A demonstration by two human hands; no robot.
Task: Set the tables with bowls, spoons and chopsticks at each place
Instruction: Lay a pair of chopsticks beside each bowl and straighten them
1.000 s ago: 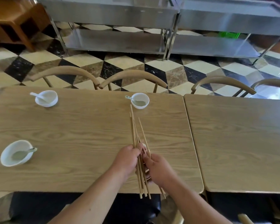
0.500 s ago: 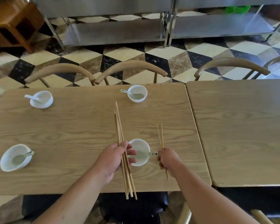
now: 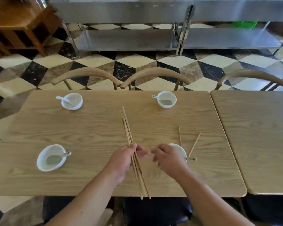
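My left hand [image 3: 123,160] grips a bundle of several wooden chopsticks [image 3: 129,136] that points away over the wooden table [image 3: 96,128]. My right hand [image 3: 167,158] hovers empty with fingers spread, partly covering the near right bowl [image 3: 180,149]. Two loose chopsticks [image 3: 194,144] lie splayed beside that bowl, and its spoon handle [image 3: 192,159] sticks out to the right. Three more white bowls hold spoons: near left [image 3: 50,157], far left [image 3: 71,101], far right [image 3: 167,99].
A second wooden table [image 3: 255,136] adjoins on the right. Three curved wooden chair backs [image 3: 155,75] line the far side. Dark seats [image 3: 153,209] sit under the near edge. Steel shelving [image 3: 129,38] stands beyond the checkered floor.
My right hand let go of a pair of chopsticks beside the near right bowl and moved left toward the bundle. My left hand kept holding the bundle.
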